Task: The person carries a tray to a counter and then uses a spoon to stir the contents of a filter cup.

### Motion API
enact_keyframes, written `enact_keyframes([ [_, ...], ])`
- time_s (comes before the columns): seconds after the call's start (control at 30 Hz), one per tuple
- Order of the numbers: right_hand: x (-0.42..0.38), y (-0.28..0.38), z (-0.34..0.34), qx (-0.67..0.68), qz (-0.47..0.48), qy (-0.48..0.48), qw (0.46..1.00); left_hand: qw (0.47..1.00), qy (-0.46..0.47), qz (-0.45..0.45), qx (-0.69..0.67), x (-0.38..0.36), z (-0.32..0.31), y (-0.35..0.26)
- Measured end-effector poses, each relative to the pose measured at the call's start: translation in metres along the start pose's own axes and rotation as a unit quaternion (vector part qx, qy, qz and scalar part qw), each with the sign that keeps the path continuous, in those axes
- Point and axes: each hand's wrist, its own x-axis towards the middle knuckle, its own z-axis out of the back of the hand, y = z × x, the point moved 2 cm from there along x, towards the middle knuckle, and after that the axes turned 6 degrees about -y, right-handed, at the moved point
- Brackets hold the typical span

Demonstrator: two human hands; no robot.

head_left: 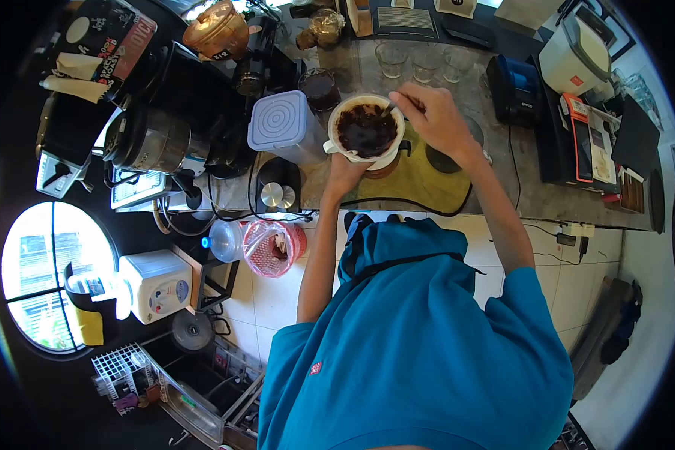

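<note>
A white pour-over coffee dripper (pixel 335 140) holds dark wet coffee grounds (pixel 367 130) inside a pale filter. My left hand (pixel 345 177) is closed around its lower near side, and the fingers are partly hidden under the rim. Above the far right of the rim, my right hand (pixel 436 120) pinches the handle of a small spoon (pixel 388 110), whose tip dips into the coffee. What stands directly beneath the dripper is mostly covered, though a black handle (pixel 405 148) sticks out at the right. Under both hands lies an olive-yellow mat (pixel 416 180).
Left of the dripper stand a lidded plastic container (pixel 283 124) and a glass of dark liquid (pixel 319 88). Several clear glasses (pixel 425 64) line the back. A black printer-like device (pixel 514 90) sits right. Below the counter edge is a pink waste basket (pixel 292 251).
</note>
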Motion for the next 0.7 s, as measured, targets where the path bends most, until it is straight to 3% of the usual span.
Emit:
enact_keyframes([
  [0.1,-0.004,-0.008,-0.009,0.01,0.0,-0.002,1.0,1.0,-0.004,0.011,0.006,-0.002,0.0,-0.007],
  [0.17,-0.005,-0.017,-0.01,0.007,-0.072,0.01,0.997,1.0,-0.008,0.014,0.015,-0.001,0.001,-0.006],
  [0.3,-0.007,-0.04,-0.012,0.037,-0.128,-0.002,0.991,0.999,0.022,0.028,0.004,0.0,0.001,-0.002],
  [0.37,-0.007,-0.05,-0.013,0.134,-0.21,-0.013,0.968,0.999,0.022,0.036,0.003,-0.001,0.001,-0.002],
  [0.4,-0.008,-0.05,-0.011,0.134,-0.21,-0.013,0.968,1.0,0.011,0.017,0.001,0.0,0.0,-0.001],
  [0.47,-0.006,-0.047,-0.008,0.257,-0.247,-0.013,0.934,1.0,-0.001,-0.002,-0.001,0.0,0.0,-0.001],
  [0.7,0.005,-0.011,0.014,0.219,-0.184,-0.03,0.958,1.0,0.022,0.01,0.001,0.001,0.001,0.007],
])
